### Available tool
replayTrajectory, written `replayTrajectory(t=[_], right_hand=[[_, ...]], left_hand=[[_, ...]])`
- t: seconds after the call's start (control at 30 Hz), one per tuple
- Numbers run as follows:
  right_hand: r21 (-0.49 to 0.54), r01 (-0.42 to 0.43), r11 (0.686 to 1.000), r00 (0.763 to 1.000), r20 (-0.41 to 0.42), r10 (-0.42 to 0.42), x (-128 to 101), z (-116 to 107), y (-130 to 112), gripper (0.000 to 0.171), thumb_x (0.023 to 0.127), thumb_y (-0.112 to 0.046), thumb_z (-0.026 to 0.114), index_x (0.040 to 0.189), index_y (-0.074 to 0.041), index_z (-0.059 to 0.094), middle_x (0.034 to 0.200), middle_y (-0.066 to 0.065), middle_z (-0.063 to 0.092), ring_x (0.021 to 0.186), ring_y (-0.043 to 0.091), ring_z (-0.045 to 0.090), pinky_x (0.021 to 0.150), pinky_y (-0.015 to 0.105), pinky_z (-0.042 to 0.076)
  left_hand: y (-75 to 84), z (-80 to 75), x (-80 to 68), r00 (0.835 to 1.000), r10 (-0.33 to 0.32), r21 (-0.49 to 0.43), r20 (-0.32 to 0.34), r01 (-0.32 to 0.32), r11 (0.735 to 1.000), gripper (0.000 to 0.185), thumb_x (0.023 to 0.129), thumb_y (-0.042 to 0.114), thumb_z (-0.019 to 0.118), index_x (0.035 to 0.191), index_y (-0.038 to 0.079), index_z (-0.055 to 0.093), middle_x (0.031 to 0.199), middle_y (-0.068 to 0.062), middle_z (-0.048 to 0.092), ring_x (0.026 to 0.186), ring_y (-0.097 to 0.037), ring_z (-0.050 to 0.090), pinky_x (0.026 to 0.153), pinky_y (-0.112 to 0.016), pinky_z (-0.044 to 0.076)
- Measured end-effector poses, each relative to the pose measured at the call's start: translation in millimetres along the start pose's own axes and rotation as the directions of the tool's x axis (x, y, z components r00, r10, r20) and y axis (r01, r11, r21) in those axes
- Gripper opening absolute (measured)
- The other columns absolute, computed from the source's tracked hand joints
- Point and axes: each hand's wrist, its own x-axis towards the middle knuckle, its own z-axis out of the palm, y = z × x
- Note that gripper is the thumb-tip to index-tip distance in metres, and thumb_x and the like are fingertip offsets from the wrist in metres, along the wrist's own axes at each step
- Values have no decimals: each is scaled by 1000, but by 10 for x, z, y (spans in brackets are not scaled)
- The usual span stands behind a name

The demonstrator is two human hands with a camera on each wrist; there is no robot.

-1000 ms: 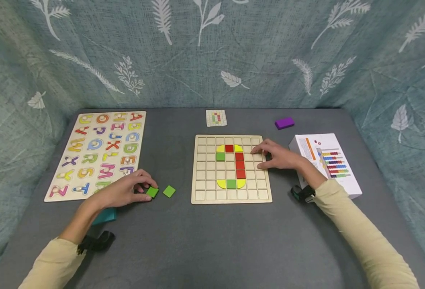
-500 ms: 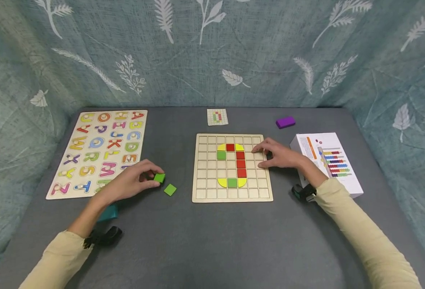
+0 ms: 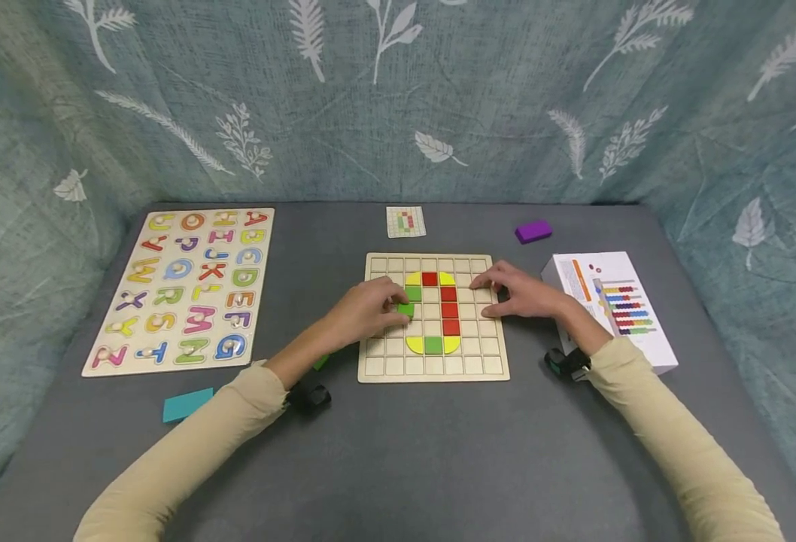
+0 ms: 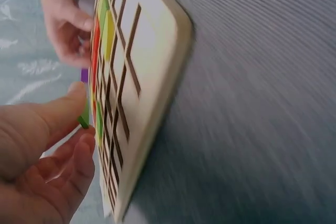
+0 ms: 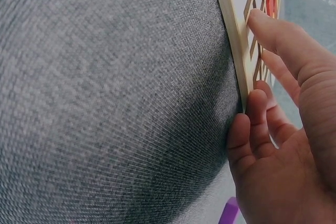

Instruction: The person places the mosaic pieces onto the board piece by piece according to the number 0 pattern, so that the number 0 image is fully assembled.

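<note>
A wooden grid board [image 3: 379,367] lies mid-table with red, green and yellow tiles set in a ring on it. Between thumb and fingertips, my left hand [image 3: 366,307] pinches a green square tile [image 3: 406,309] over the ring's left side, just below a seated green tile [image 3: 413,292]. The left wrist view shows the pinched tile [image 4: 84,115] close above the board. My right hand [image 3: 523,292] rests on the board's right side, fingertips touching its top and edge; the right wrist view shows the hand [image 5: 286,108] there too. Another green tile [image 3: 320,363] is partly hidden by my left forearm.
An alphabet peg puzzle [image 3: 181,290] lies at left, a teal block [image 3: 186,406] below it. Behind the board is a small pattern card [image 3: 405,221]. A purple block [image 3: 533,231] and a white box [image 3: 608,301] stand at right, close to my right forearm.
My left hand has lifted a green tile from the table beside the alphabet puzzle and carried it right, over the grid board. My right hand has stayed in place.
</note>
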Motion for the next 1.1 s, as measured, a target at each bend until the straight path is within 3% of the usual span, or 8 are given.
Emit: replayTrajectory(t=[0.47,0.87,1.1], right_hand=[[16,3,1000,1000,14,-4,10,-17,-25,47,86,-16,73,129,-6,58,120,17,47,100,24,46,87,40,40],[8,-14,1000,1000,11,14,-30,-46,9,47,87,-17,72,130,-6,57,122,17,47,102,25,47,89,42,41],[4,6,1000,1000,11,-6,6,-16,-3,47,86,-18,73,130,-6,58,121,16,48,99,24,47,88,40,41]], left_hand=[[98,101,169,998,3,129,-65,6,992,16,88,23,72,97,10,76,91,-5,65,83,-17,59,72,-31,49],[159,62,276,999,-34,115,-5,35,993,12,87,22,73,94,13,76,92,-3,67,86,-17,61,77,-33,49],[140,57,240,997,-58,91,40,54,994,11,84,18,76,93,12,76,91,-4,66,84,-16,60,73,-29,49]])
